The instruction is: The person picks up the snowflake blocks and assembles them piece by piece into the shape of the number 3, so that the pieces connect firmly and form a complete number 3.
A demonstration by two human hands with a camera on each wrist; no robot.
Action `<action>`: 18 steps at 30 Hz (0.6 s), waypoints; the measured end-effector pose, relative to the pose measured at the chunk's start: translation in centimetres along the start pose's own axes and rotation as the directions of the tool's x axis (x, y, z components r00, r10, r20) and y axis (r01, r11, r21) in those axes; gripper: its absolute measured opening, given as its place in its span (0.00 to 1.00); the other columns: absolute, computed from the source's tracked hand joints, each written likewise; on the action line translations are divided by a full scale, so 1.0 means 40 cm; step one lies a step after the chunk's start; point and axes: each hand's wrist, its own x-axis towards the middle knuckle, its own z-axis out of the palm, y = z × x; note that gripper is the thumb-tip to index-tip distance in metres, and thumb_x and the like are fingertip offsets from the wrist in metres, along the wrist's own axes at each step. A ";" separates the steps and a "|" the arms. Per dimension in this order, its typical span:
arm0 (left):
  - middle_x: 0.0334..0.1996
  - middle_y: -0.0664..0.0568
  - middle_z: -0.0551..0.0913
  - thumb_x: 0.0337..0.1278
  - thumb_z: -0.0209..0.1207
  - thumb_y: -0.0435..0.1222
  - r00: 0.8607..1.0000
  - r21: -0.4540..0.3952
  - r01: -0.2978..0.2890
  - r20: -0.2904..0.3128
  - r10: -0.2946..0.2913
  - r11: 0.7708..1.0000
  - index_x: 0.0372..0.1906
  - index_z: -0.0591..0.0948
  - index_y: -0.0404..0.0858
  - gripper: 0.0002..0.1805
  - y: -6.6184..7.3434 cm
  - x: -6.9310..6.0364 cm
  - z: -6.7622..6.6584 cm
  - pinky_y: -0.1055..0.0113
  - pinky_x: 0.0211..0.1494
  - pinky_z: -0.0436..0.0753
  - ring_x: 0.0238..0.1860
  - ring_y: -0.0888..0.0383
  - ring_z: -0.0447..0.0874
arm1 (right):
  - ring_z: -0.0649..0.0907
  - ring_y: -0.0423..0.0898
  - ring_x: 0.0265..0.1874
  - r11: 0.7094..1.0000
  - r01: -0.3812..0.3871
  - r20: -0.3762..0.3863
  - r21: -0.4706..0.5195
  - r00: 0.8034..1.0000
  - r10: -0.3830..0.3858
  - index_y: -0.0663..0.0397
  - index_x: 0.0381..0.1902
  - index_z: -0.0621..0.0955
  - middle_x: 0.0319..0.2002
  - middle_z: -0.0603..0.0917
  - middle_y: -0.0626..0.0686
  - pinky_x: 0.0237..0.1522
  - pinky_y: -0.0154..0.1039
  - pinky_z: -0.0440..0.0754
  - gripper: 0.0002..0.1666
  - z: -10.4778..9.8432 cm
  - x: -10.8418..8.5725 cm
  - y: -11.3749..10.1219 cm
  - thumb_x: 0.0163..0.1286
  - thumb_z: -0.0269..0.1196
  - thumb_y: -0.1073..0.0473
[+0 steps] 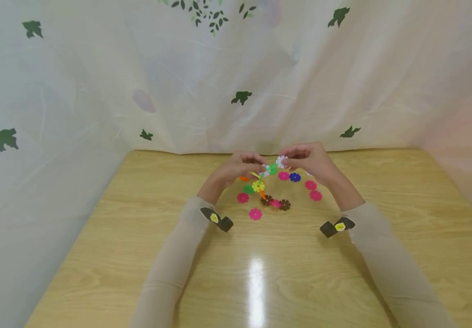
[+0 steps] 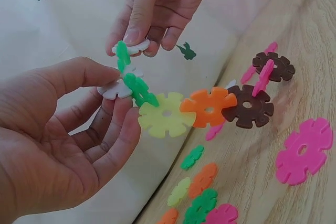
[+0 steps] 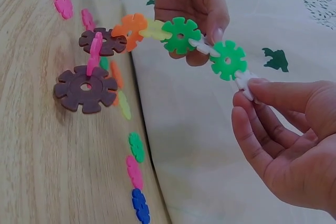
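Note:
A chain of slotted, flower-shaped interlocking discs hangs between both hands above the table. My left hand pinches a white disc that sits between two green ones. With thumb and fingers, my right hand pinches the white end disc, which is slotted into a green disc. From the left hand the chain runs down through another green disc, a yellow disc, an orange disc and a brown disc. A pink disc joins that to the brown end disc.
Loose discs lie on the wooden table under and around the chain: several pink ones, including one in front, a blue disc, and green, orange and yellow ones. A patterned curtain hangs behind the table's far edge.

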 end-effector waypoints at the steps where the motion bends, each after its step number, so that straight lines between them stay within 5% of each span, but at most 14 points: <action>1: 0.37 0.51 0.82 0.68 0.61 0.31 1.000 0.000 0.002 0.002 -0.002 1.000 0.48 0.83 0.30 0.09 0.002 -0.001 0.001 0.45 0.60 0.85 0.40 0.56 0.82 | 0.89 0.46 0.39 1.000 0.000 0.000 -0.011 1.000 0.000 0.70 0.57 0.81 0.38 0.88 0.45 0.47 0.41 0.89 0.22 0.001 -0.001 -0.001 0.72 0.67 0.59; 5: 0.37 0.51 0.82 0.68 0.61 0.31 1.000 -0.013 0.007 0.006 -0.007 1.000 0.49 0.82 0.29 0.10 0.005 -0.004 0.005 0.42 0.62 0.82 0.39 0.56 0.81 | 0.89 0.51 0.41 0.999 0.004 0.004 -0.040 1.000 -0.004 0.67 0.56 0.82 0.39 0.88 0.46 0.49 0.44 0.89 0.22 0.004 -0.001 0.001 0.72 0.67 0.57; 18: 0.39 0.51 0.87 0.63 0.66 0.29 0.999 -0.035 0.045 0.011 -0.045 0.998 0.57 0.82 0.30 0.18 0.003 0.000 0.010 0.43 0.66 0.80 0.40 0.57 0.86 | 0.89 0.46 0.39 0.998 0.007 -0.024 -0.064 1.000 -0.009 0.63 0.55 0.84 0.41 0.89 0.53 0.44 0.40 0.90 0.19 0.011 0.004 0.009 0.72 0.67 0.57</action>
